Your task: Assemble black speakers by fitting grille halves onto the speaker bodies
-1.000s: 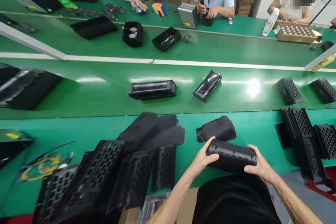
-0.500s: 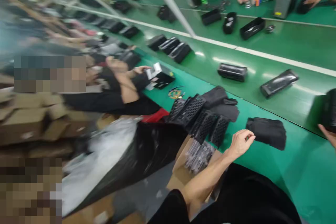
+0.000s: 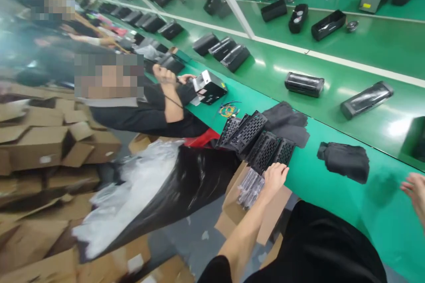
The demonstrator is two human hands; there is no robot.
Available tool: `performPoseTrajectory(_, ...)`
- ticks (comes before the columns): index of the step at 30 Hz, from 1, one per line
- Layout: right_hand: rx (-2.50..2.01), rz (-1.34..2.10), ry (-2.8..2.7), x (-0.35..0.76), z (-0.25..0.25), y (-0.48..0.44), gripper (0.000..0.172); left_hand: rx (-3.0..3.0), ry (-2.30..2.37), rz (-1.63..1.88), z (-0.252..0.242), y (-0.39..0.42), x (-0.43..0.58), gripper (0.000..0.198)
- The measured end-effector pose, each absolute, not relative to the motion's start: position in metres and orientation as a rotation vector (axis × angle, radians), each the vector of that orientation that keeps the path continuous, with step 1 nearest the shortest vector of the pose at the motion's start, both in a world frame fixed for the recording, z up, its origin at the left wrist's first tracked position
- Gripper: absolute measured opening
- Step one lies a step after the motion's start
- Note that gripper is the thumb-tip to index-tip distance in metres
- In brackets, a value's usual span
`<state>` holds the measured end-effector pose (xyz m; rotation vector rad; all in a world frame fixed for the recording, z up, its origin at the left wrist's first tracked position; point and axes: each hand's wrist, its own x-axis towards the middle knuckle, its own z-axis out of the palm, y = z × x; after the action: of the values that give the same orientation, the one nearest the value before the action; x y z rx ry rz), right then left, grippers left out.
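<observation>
My left hand [image 3: 275, 177] has its fingers bent over the near end of a black perforated grille [image 3: 284, 151]. The fingertips are partly hidden, and the grille still lies among several like it. Below the hand, an open carton [image 3: 230, 205] holds clear-wrapped parts [image 3: 249, 188]. At the right edge my right hand [image 3: 415, 192] is partly in view, fingers apart and holding nothing, above the green bench. Beyond it a dark case [image 3: 417, 139] stands on the belt, cut off by the frame. Folded black cloth pieces [image 3: 347, 161] lie between my hands.
More black cloth [image 3: 287, 121] lies behind the grilles. Black housings [image 3: 303, 84] rest on the green belt [image 3: 361, 64]. To the left, a co-worker's hand [image 3: 165, 75] is near a boxy unit [image 3: 210, 87]. A black plastic bag [image 3: 195, 177] and cartons [image 3: 38, 146] fill the lower left.
My left hand has moved left from beside the folded cloth to the grilles. The right hand has come away from the dark case, which now stands alone on the belt.
</observation>
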<state>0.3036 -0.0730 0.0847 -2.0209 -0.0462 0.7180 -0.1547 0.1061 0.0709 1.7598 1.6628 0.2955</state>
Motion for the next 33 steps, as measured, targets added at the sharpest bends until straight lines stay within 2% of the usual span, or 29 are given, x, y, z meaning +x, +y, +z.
performPoseTrajectory(4,-2.166,0.847,-0.264,0.242,0.071,-0.068,0.066,1.785,1.575,0.394,0.068,0.111,-0.157,0.031)
performPoseTrajectory(7,-2.275,0.82,-0.363,0.223,0.056,-0.058,0.06,1.809,1.49,0.469,0.076,0.113,-0.158,0.036)
performPoseTrajectory(10,-2.383,0.751,-0.433,0.218,0.046,-0.043,0.052,1.872,1.354,0.506,0.09,0.103,-0.145,0.033)
performPoseTrajectory(15,-2.439,0.736,-0.533,0.221,0.038,-0.029,0.037,2.27,0.691,0.449,0.095,0.069,-0.098,0.025)
performPoseTrajectory(18,-2.428,0.721,-0.596,0.228,0.039,-0.034,0.032,2.457,0.277,0.284,0.079,0.052,-0.069,0.029)
performPoseTrajectory(21,-2.388,0.691,-0.651,0.238,0.042,-0.039,0.029,2.465,0.108,0.191,0.057,0.042,-0.051,0.032)
performPoseTrajectory(27,-2.198,0.758,-0.688,0.241,0.053,-0.042,0.022,2.374,0.165,0.183,0.031,0.036,-0.042,0.026)
performPoseTrajectory(30,-2.048,0.858,-0.709,0.229,0.063,-0.045,0.037,2.309,0.423,0.253,0.031,0.041,-0.038,0.022)
performPoseTrajectory(33,-1.915,0.981,-0.736,0.214,0.077,-0.05,0.049,2.221,0.748,0.34,0.035,0.054,-0.023,0.042)
